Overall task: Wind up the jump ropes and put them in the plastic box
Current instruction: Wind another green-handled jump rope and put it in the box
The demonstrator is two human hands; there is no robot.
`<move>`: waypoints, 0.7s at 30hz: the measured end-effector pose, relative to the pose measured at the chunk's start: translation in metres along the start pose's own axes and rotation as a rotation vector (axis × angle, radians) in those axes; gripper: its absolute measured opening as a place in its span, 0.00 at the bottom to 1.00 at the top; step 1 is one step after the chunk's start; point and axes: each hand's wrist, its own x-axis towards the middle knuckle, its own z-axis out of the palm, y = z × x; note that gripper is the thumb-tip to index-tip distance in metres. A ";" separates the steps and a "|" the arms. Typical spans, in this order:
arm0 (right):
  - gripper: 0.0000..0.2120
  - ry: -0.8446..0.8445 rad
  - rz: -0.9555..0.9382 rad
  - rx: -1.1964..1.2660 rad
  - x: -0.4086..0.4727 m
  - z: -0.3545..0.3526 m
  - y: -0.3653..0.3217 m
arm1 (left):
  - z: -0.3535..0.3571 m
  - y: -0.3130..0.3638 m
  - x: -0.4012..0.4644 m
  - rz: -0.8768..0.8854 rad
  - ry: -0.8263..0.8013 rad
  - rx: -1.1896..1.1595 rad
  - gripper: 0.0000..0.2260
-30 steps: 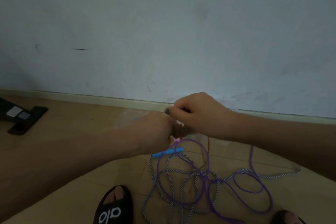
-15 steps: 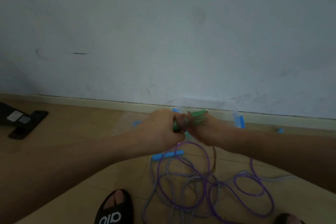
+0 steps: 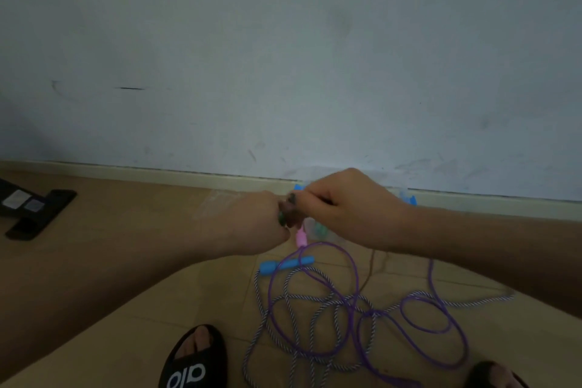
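The jump rope bundle (image 3: 288, 209) is held tight by the left hand (image 3: 248, 224) so the right hand (image 3: 343, 208), pinching the cord, can wind it.

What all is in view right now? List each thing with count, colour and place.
Wound rope bundle: one, brownish with green handle ends, held between both hands.
Purple rope: one, loose on the floor, tangled with the striped one.
Striped rope: one, white-and-dark twist, blue handle, on the floor.
Pink handle: one, below the hands.
Plastic box: one, clear with blue clips, by the wall, mostly hidden.
Black object: one, floor far left.
Slippers: two, black, bottom edge.
Left hand, right hand: both gripping the bundle.
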 end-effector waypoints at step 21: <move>0.22 -0.026 0.336 0.088 -0.012 0.033 0.058 | -0.011 0.023 -0.015 0.154 0.148 -0.174 0.09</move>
